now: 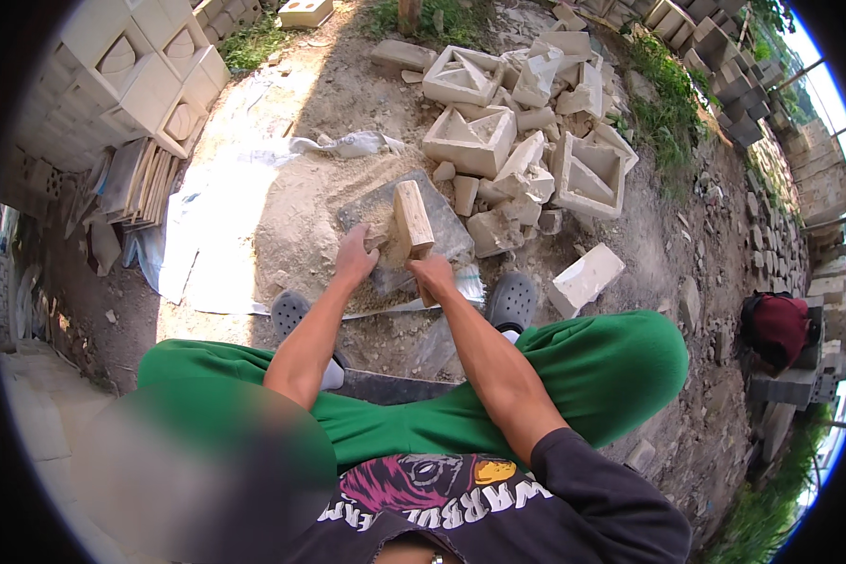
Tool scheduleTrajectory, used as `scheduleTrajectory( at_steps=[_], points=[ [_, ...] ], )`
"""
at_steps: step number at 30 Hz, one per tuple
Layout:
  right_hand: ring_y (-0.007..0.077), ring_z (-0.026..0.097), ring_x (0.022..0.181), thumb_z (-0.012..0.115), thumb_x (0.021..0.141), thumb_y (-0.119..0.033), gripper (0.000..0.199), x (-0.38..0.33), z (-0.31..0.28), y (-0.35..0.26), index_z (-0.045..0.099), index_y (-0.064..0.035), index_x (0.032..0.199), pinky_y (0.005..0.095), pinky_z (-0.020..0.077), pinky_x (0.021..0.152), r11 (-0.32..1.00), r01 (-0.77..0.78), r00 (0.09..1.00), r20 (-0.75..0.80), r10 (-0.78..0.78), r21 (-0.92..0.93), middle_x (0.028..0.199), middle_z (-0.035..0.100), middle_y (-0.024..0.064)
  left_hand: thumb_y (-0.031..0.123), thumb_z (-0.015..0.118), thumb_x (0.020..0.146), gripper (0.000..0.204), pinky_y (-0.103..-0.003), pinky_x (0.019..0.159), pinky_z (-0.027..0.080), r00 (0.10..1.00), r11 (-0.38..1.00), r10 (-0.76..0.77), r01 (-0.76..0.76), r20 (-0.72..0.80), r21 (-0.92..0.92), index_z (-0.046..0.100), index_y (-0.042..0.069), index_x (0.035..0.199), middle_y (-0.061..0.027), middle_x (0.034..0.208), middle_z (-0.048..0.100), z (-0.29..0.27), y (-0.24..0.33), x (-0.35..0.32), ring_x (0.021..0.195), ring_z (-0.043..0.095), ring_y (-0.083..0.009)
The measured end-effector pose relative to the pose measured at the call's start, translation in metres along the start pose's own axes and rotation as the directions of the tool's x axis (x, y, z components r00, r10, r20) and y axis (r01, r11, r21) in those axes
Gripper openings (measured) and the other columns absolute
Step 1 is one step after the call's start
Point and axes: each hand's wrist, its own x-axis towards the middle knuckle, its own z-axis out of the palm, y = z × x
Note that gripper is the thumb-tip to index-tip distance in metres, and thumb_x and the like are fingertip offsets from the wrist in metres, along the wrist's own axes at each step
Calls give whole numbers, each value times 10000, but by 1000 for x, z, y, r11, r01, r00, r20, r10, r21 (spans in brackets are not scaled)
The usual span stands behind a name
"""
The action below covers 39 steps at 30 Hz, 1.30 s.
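My right hand is closed round the handle of a wooden mallet. The mallet's blocky head lies over a dark flat slab on the ground between my feet. My left hand rests at the slab's left edge, thumb and fingers apart, by pale crumbled material. Nothing shows clearly in its grasp. Pale powder is heaped and spread to the left of the slab.
Broken pale blocks are piled beyond the slab to the right. One loose block lies near my right shoe. A white sheet covers ground at left, below stacked blocks and boards. A dark red bag sits far right.
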Motion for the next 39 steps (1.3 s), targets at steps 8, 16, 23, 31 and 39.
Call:
scheduleTrajectory(
  at_steps=[8,16,23,31,39],
  points=[
    [280,705,681,709,730,-362,358,-7,-10,-23,727,-27,854,400,544,615,967,253,955,-150,-255,-31,748,712,153,183,726,835,355,-425,943,485,1000,1000,6,-6,-19,1,674,41,1156,-145,1142,664,-3,7,-14,1091,611,-340],
    [365,713,906,719,715,-356,454,0,-7,-20,738,-18,1018,429,548,799,960,107,993,-12,-114,-260,928,726,224,206,722,840,365,-421,923,503,999,998,15,-12,-33,68,695,42,1165,-136,1173,662,1,-7,-10,1055,630,-356],
    [366,710,818,719,719,-350,412,-17,-13,-45,708,29,881,445,538,720,966,240,971,-25,-239,96,850,721,216,138,724,840,327,-423,1002,472,1000,996,-5,6,-11,86,703,66,1158,-161,1302,606,4,-17,-12,1190,573,-358],
    [343,708,742,724,684,-327,403,12,-3,-22,711,48,834,418,546,672,944,130,991,72,-113,-303,770,705,209,116,711,835,358,-422,1001,471,995,994,-81,77,49,77,696,87,1191,-146,1272,618,-8,0,-9,1182,572,-341],
    [393,704,886,724,682,-335,442,-10,-7,-51,722,34,927,456,546,751,944,316,943,-79,-324,-99,885,709,268,131,721,829,363,-431,969,481,987,990,-140,139,83,16,695,88,1189,-148,1190,625,-4,-11,-8,1139,583,-348]
  ],
)
